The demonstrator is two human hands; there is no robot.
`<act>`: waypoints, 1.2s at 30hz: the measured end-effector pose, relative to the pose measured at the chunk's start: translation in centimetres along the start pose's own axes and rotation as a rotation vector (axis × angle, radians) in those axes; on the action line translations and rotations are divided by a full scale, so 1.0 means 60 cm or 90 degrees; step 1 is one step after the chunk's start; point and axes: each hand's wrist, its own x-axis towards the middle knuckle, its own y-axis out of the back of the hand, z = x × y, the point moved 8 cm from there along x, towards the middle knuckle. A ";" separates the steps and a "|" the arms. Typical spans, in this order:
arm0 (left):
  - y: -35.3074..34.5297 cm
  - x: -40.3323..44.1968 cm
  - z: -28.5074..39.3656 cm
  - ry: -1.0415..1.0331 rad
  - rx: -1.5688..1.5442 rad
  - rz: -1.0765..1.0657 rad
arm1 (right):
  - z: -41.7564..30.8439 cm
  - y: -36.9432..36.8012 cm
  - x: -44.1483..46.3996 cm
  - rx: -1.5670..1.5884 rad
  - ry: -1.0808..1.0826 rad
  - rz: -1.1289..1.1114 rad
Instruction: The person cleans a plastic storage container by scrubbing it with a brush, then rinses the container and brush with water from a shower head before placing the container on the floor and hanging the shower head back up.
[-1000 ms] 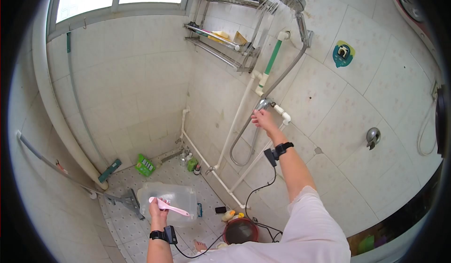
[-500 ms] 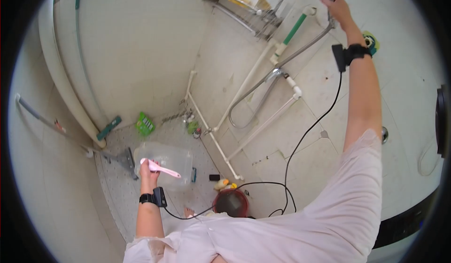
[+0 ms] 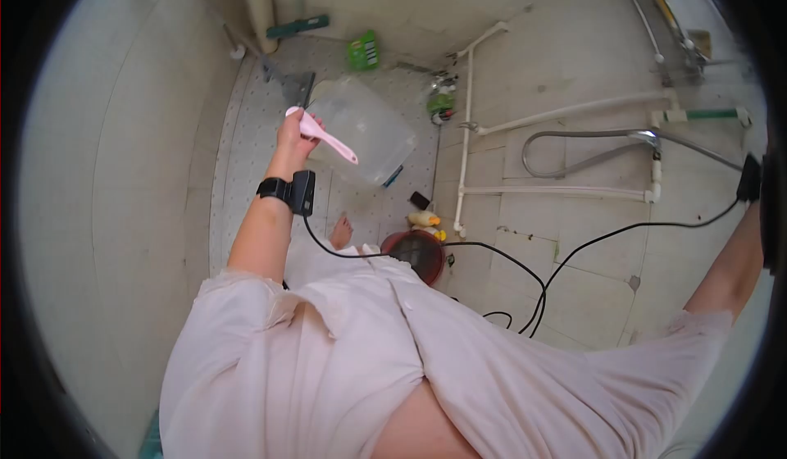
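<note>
**Pink tool (image 3: 334, 145) in the left hand (image 3: 300, 135), right hand outside the view**

The grip of the left hand is closed around the wide end of the pink tool, and the narrow handle, with a hole at its tip, points away to the right. In the view, this tool overlaps the left part of a clear plastic box (image 3: 377, 123), which lies on the tiled floor (image 3: 238, 143).

The right arm (image 3: 732, 256) reaches to the right border, where a black device (image 3: 748, 180) sits near the wrist. The state of the right grip I cannot tell. Close to this device passes the grey shower hose (image 3: 590, 134), which makes a loop beside the white pipes (image 3: 557, 190).

Near the person's foot (image 3: 342, 231) stands a red bucket (image 3: 393, 239). Small yellow things (image 3: 424, 219) and a dark flat object (image 3: 420, 200) are just beside it.
</note>
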 end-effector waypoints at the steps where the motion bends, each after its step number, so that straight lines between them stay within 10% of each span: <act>1: 0.004 -0.010 0.002 -0.016 -0.009 0.021 | -0.056 0.038 -0.030 -0.039 0.030 0.074; 3: 0.012 -0.012 0.010 -0.033 -0.004 0.041 | -0.144 0.096 -0.089 0.042 -0.135 0.013; 9: -0.002 -0.014 0.002 -0.019 0.057 0.016 | -0.399 -0.003 -0.165 0.177 -0.045 -0.093; 14: 0.022 -0.005 -0.027 0.010 0.140 0.021 | -0.752 -0.215 -0.542 0.582 -0.200 -0.561; 19: 0.055 -0.019 -0.034 0.042 0.196 0.051 | -1.033 -0.163 -0.935 0.846 -0.407 -0.645; 30: 0.117 0.036 -0.048 0.082 0.318 0.097 | -1.143 0.039 -1.195 0.919 -0.745 -0.720; 36: 0.115 0.054 -0.068 0.120 0.393 0.083 | -1.177 0.119 -1.203 0.962 -0.665 -0.688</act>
